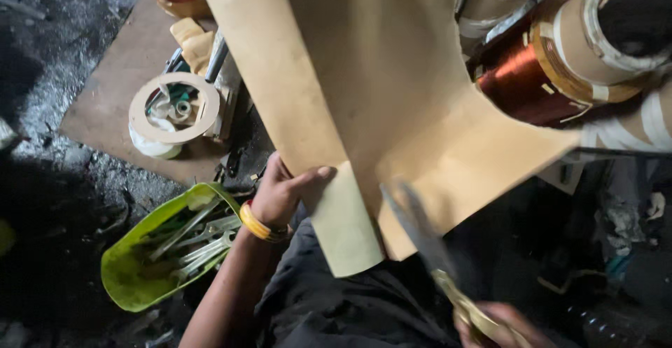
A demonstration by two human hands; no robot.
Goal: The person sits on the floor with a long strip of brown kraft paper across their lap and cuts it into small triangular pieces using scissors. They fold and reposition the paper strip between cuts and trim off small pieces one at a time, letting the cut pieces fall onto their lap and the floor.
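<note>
Head view: scissors (427, 239) blades seemingly up-left.

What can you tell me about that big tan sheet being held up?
The tan sheet looks like stiff paper or thin card, matt and plain. It runs from the top edge down the middle, with a narrow strip already parted on its left side. The left hand pinches that strip's edge, thumb on top. The scissors, in the right hand, meet its lower edge.

A motor-winding repair workshop is shown: large coils of bare copper wire wrapped in tan insulating paper (560, 61), a lime-green plastic tray of metal spanners (140, 271), and a grimy, soot-dark floor (63, 61) scattered with debris.
</note>
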